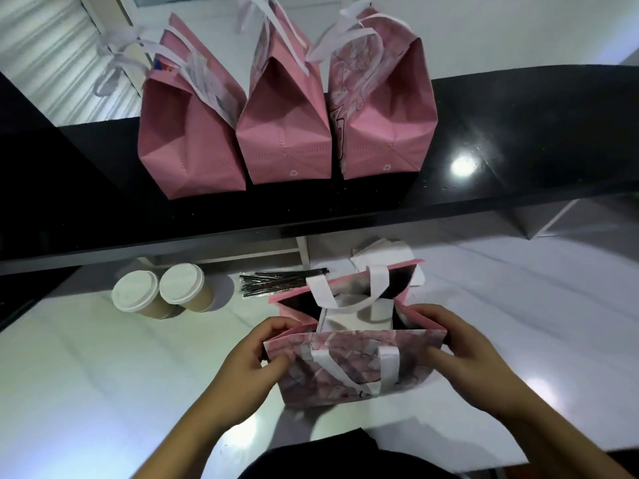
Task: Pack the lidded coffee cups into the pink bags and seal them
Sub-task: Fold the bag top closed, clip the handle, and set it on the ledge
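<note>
- Left hand point(268, 347) pinches the left rim of the open pink printed bag with white strap handles point(349, 344); right hand point(449, 337) pinches the right rim. Looks like they're spreading the mouth wide so a cup can drop in.
- Bag stands on the white desk point(103, 368), right in front of the person, at 6 o'clock in view. Interior shows a white shape; can't tell what it is.
- Two lidded paper coffee cups with white lids point(162, 290) sit touching each other at 10 o'clock from the bag, not yet packed, within left-hand reach.
- Bundle of dark thin ties point(276, 281) lies at 11 o'clock from the bag, probably for sealing.
- Three closed pink bags point(283, 133) stand side by side on the black shelf point(518, 140) at 12 o'clock, apparently finished and parked clear of the work area.
- Stack of white paper point(383, 254) lies just behind the open bag at 1 o'clock.
</note>
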The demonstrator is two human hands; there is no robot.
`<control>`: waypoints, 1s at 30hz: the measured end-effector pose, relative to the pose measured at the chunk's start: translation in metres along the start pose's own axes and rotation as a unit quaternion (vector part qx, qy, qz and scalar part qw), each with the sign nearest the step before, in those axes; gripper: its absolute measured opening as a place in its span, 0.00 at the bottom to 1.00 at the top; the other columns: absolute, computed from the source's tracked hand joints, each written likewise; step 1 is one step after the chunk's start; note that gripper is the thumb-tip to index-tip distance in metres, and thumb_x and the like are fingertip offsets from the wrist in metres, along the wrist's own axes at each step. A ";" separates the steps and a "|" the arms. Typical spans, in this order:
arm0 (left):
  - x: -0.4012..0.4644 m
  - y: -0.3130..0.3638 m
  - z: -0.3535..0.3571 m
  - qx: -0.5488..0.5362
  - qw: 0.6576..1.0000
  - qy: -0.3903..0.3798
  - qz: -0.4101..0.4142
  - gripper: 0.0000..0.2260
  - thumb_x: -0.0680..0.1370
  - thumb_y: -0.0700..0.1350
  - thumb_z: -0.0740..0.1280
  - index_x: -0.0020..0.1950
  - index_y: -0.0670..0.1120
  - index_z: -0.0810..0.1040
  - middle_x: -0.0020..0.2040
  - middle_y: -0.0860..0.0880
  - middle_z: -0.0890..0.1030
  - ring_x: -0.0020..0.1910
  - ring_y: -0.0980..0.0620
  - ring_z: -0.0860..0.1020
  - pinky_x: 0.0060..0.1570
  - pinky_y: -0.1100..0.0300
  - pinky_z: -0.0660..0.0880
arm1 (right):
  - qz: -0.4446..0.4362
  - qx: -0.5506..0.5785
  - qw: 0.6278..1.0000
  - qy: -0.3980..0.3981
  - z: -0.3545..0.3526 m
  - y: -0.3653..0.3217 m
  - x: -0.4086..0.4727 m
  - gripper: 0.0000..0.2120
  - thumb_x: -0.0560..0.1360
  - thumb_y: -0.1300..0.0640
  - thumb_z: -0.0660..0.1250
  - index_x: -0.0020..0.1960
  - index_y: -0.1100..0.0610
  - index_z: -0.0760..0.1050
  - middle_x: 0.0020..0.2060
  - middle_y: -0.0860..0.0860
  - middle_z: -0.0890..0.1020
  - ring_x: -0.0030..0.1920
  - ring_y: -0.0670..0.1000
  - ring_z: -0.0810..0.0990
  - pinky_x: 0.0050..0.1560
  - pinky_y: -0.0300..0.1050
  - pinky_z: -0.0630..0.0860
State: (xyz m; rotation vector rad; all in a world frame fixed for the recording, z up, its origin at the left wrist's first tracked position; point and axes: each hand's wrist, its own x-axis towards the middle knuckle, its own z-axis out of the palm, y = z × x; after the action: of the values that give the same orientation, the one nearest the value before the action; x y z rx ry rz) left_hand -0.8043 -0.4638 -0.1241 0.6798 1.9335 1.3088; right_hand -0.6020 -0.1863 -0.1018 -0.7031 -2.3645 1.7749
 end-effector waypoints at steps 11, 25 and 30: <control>0.002 -0.009 -0.001 -0.063 0.994 0.080 -0.043 0.37 0.71 0.50 0.77 0.75 0.69 0.66 0.62 0.56 0.82 0.53 0.46 0.85 0.52 0.47 0.84 | 0.053 0.063 0.996 0.031 0.005 0.004 0.022 0.25 0.79 0.58 0.71 0.68 0.37 0.67 0.53 0.43 0.87 0.52 0.48 0.87 0.49 0.50 0.85; 0.021 0.018 -0.002 0.252 0.945 0.111 0.177 0.24 0.72 0.29 0.72 0.53 0.58 0.76 0.57 0.63 0.79 0.58 0.59 0.78 0.55 0.65 0.73 | -0.270 -0.407 0.865 0.116 0.000 0.006 0.034 0.14 0.73 0.62 0.75 0.57 0.53 0.79 0.59 0.48 0.76 0.59 0.55 0.75 0.54 0.54 0.77; 0.026 0.014 0.000 0.342 0.909 0.098 0.220 0.22 0.70 0.29 0.71 0.56 0.52 0.80 0.62 0.61 0.77 0.60 0.55 0.76 0.58 0.54 0.77 | -0.292 -0.421 0.852 0.107 0.000 0.009 0.034 0.09 0.75 0.58 0.69 0.55 0.54 0.80 0.58 0.51 0.78 0.57 0.56 0.76 0.51 0.55 0.80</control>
State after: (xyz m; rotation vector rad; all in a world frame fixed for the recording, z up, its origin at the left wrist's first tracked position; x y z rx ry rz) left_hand -0.8199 -0.4400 -0.1178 1.4419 2.5274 0.9352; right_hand -0.6295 -0.1699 -0.1162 -0.1520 -2.7108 0.3651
